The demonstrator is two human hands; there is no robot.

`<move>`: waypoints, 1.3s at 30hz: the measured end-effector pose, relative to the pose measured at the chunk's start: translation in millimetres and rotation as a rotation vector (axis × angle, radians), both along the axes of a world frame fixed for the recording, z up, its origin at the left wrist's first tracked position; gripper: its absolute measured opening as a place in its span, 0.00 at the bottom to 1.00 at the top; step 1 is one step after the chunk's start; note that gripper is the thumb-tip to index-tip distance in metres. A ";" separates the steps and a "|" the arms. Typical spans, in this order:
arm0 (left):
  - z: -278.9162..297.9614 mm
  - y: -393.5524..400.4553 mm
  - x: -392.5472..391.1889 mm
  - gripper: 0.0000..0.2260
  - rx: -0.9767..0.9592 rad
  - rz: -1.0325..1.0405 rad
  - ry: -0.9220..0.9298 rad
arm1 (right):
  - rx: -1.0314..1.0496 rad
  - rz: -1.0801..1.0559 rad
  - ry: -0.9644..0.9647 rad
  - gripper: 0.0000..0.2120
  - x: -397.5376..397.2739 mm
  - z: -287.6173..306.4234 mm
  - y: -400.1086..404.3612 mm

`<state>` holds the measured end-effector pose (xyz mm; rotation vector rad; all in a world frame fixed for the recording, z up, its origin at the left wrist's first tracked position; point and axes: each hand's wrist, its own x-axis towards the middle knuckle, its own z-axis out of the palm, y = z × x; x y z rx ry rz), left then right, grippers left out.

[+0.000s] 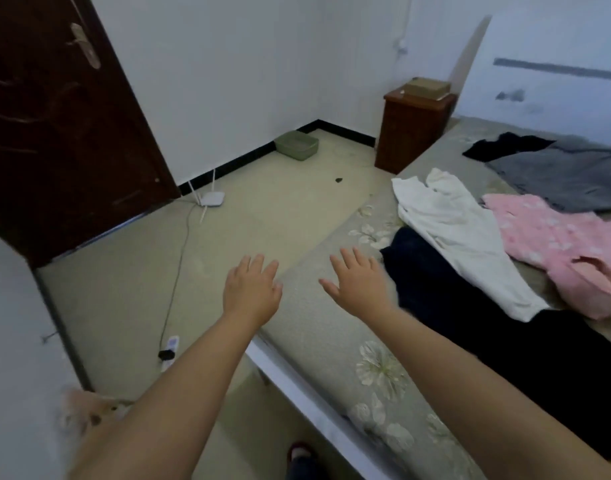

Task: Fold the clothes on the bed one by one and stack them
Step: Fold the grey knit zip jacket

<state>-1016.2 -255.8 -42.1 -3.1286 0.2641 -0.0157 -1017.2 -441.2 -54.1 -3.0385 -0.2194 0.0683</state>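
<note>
clothes unfolded on bed (pixel 318 327) | black garment (pixel 505 341) at near edge | white (pixel 460 233) overlapping it | pink (pixel 553 244), grey (pixel 567 174) beyond

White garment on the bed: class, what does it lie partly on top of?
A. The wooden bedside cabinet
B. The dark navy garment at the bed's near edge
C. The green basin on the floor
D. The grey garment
B: the white garment drapes across the dark navy garment, and its lower end covers the dark cloth near the bed edge.

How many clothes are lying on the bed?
5: black garment nearest, white garment overlapping it, pink garment beside, gray garment beyond, small black garment farthest. More may lie out of frame.
</note>
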 end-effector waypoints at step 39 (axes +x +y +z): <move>-99.6 293.5 656.7 0.21 0.075 -0.121 0.303 | -0.003 -0.407 0.331 0.29 602.5 -105.4 254.7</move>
